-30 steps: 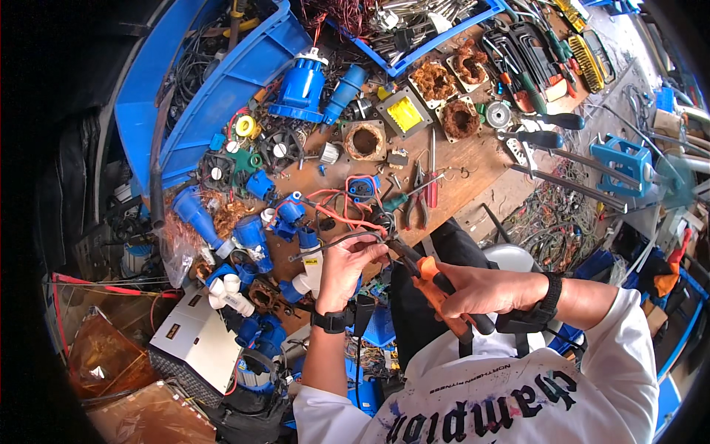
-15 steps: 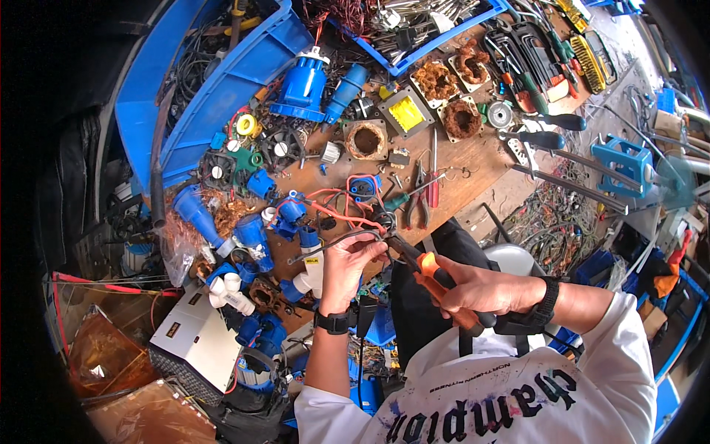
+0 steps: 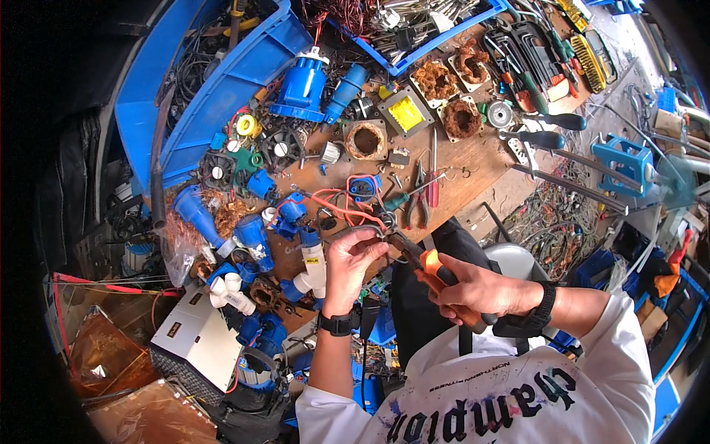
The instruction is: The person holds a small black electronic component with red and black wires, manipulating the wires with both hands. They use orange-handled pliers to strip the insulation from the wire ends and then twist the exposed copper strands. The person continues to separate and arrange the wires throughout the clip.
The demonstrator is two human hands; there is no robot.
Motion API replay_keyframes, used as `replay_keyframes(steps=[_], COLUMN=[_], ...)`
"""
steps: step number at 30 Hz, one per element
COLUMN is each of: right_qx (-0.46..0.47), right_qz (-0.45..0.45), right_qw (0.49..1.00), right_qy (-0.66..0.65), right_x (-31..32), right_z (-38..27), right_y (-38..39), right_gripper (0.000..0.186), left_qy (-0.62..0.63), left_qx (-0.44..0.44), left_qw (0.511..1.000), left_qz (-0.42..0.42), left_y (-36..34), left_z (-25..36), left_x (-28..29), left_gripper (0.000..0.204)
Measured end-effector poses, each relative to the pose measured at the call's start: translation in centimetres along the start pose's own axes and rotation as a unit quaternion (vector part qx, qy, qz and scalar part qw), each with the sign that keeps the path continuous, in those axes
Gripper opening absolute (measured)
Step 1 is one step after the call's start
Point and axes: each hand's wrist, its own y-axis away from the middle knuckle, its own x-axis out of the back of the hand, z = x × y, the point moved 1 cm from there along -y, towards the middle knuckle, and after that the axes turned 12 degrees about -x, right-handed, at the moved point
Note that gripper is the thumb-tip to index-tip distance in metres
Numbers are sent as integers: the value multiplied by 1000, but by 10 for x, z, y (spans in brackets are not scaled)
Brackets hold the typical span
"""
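My left hand (image 3: 353,257) pinches a dark cable between thumb and fingers, near the workbench's front edge. My right hand (image 3: 477,288) is wrapped round orange-and-black handled pliers (image 3: 432,268). The pliers' jaws reach to the left fingertips, at the cable; whether they bite into it is too small to tell. Red wires (image 3: 344,213) loop from this spot to a blue round socket part (image 3: 363,188) just beyond. A screwdriver with a green handle (image 3: 397,201), a red-handled screwdriver (image 3: 433,194) and a second pair of pliers (image 3: 418,211) lie close by on the wood.
Blue plug and socket housings (image 3: 251,240) and white pipe fittings (image 3: 231,292) crowd the left side. A blue bin (image 3: 222,96) stands at the far left, another tray (image 3: 399,66) at the back. Rusty square-flanged parts (image 3: 462,120) sit farther right, before hex keys (image 3: 529,63).
The red wires and the dark cable have shifted slightly near my left fingers. My right hand has moved a little with the pliers; the jaws stay by the left fingertips.
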Motion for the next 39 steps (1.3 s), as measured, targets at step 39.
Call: replay_keyframes(steps=[39], right_qx=[-56], right_qz=[21], right_qw=[997], right_qy=[-52], right_x=[-1], right_z=[13], right_y=[-11], right_gripper=[14], left_qy=[-181], left_qx=[-80], left_qw=[980], left_qz=[3], left_y=[8], left_z=[13], left_x=[-5], left_gripper=[18])
